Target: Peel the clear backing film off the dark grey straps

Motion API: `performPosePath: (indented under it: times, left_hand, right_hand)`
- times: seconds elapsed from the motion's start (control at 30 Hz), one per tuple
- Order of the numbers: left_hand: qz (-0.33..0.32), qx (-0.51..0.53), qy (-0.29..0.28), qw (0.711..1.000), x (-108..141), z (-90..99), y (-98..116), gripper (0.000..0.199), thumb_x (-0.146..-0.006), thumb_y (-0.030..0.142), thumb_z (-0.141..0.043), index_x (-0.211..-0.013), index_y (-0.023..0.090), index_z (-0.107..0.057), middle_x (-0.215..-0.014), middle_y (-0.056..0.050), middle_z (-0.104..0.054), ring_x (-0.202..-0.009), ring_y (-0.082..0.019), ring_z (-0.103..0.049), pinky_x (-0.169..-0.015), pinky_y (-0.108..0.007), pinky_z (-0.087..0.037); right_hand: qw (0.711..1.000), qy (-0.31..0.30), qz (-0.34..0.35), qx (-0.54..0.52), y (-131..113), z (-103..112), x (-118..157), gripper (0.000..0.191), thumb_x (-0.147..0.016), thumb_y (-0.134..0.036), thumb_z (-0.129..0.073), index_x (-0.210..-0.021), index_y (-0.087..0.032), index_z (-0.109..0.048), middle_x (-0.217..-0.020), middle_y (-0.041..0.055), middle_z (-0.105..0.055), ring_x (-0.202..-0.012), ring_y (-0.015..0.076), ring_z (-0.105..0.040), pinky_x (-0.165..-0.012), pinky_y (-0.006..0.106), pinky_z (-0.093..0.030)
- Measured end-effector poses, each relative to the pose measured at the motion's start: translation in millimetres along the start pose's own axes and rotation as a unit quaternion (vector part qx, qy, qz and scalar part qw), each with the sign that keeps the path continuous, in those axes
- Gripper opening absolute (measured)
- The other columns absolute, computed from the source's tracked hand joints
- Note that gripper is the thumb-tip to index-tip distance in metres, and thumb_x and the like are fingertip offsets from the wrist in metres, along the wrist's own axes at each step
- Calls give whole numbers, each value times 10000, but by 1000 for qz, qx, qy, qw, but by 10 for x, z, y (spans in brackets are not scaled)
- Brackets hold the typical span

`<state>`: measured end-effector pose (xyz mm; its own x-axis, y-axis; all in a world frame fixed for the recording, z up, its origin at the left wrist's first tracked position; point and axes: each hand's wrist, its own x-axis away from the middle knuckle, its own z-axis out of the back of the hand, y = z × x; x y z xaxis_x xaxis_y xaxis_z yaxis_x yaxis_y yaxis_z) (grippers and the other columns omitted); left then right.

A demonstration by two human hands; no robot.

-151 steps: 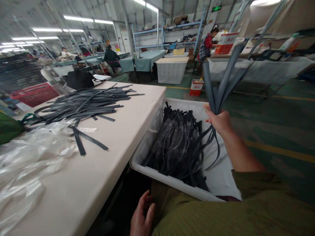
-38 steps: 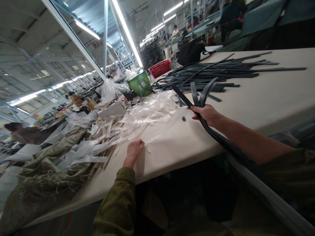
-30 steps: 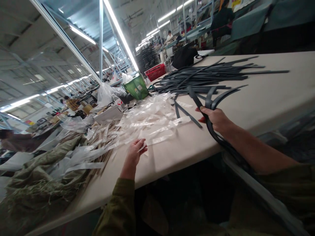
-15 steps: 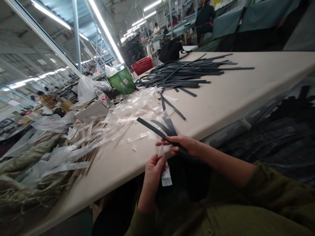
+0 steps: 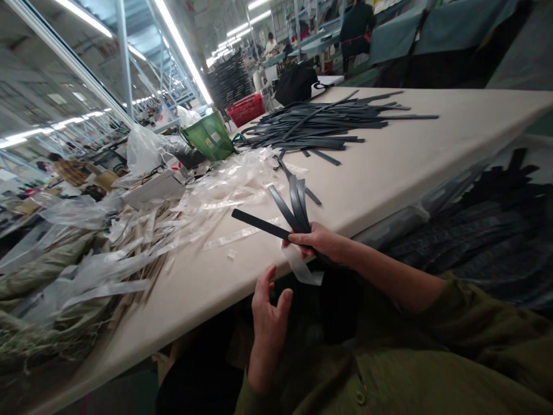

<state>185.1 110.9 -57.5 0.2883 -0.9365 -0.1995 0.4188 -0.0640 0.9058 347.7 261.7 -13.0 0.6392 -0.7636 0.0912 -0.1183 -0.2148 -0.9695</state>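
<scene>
My right hand (image 5: 317,241) is closed round several dark strips (image 5: 294,204), which fan out up and to the left over the table edge. One flat black strip (image 5: 259,223) points left from under my thumb. A translucent white strip (image 5: 301,266) hangs below the fingers of that hand. To the lower left, my left hand (image 5: 270,314) is apart from the strips, its thumb and fingers spread with nothing between them.
A pile of dark strips (image 5: 311,124) lies across the far side of the table (image 5: 415,167). White film strips (image 5: 237,178), a green bag (image 5: 209,136) and a red basket (image 5: 245,109) are to the left. Dark material (image 5: 484,219) lies beyond the table's right edge. People work far off.
My left hand has let go of the white strip, opened and dropped a little lower. The white strip now hangs at my right hand, and the dark strips in it are fanned more upright.
</scene>
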Motion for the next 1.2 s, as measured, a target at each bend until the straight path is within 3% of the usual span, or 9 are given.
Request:
performPosePath:
  times: [0.07, 0.17, 0.23, 0.33, 0.57, 0.97, 1.1, 1.2]
  left_hand:
    - [34, 74, -4, 997, -135, -34, 83, 472, -830, 432, -676, -1247, 214, -644, -1278, -112, -668, -1169, -286, -612, -955, -396, -494]
    - [99, 171, -61, 978, -296, -154, 206, 330, -781, 387, -743, -1047, 193, -751, -1042, -81, -760, -985, -244, -677, -891, -341, -508]
    - [140, 216, -93, 962, -313, -246, 235, 258, -755, 372, -763, -914, 169, -781, -875, -68, -776, -836, -204, -689, -809, -304, -517]
    - [191, 249, -94, 945, -195, -338, 180, 272, -734, 378, -774, -883, 152, -788, -729, -54, -760, -688, -161, -668, -719, -272, -509]
    - [259, 266, -109, 922, 162, -387, 28, 335, -689, 347, -809, -967, 161, -787, -737, -47, -761, -647, -150, -654, -665, -264, -510]
    - [271, 238, -239, 902, 143, -456, 9, 307, -669, 420, -818, -820, 153, -808, -674, -63, -735, -612, -154, -612, -652, -273, -483]
    - [276, 267, -202, 901, 119, -491, 13, 300, -668, 431, -827, -728, 140, -788, -682, -71, -730, -665, -157, -628, -696, -266, -483]
    - [321, 341, -140, 873, 86, -531, 17, 351, -598, 448, -876, -682, 132, -748, -673, -59, -716, -656, -143, -632, -692, -259, -497]
  right_hand:
    - [999, -17, 18, 31, -41, -26, 26, 397, -726, -490, -766, -819, -104, -751, -480, -51, -550, -397, 59, -429, -433, 207, -375]
    - [997, -27, 39, 62, -69, -68, 41, 341, -755, -450, -739, -817, -115, -742, -601, -23, -651, -390, 44, -434, -419, 204, -381]
    - [996, -12, 53, 74, -78, -65, 21, 318, -757, -429, -729, -806, -115, -739, -628, -16, -674, -381, 38, -432, -405, 198, -386]
    - [993, 25, 77, 85, -84, 1, -50, 287, -737, -397, -734, -781, -113, -734, -644, -5, -695, -369, 36, -435, -384, 190, -398]
    - [992, 53, 87, 69, -28, 99, -225, 235, -722, -344, -749, -774, -118, -712, -765, 28, -746, -375, 24, -438, -378, 175, -432]
    - [990, 74, 85, 84, 14, 33, -314, 93, -798, -195, -685, -769, -111, -713, -753, 25, -748, -356, 27, -458, -362, 164, -435]
    - [988, 94, 81, 91, -35, 90, -194, 148, -816, -261, -691, -827, -117, -721, -774, 25, -748, -358, 36, -473, -385, 184, -480]
    - [987, 101, 58, 113, -111, 197, 163, 295, -846, -407, -676, -883, -122, -743, -575, -22, -661, -354, 53, -442, -445, 208, -525]
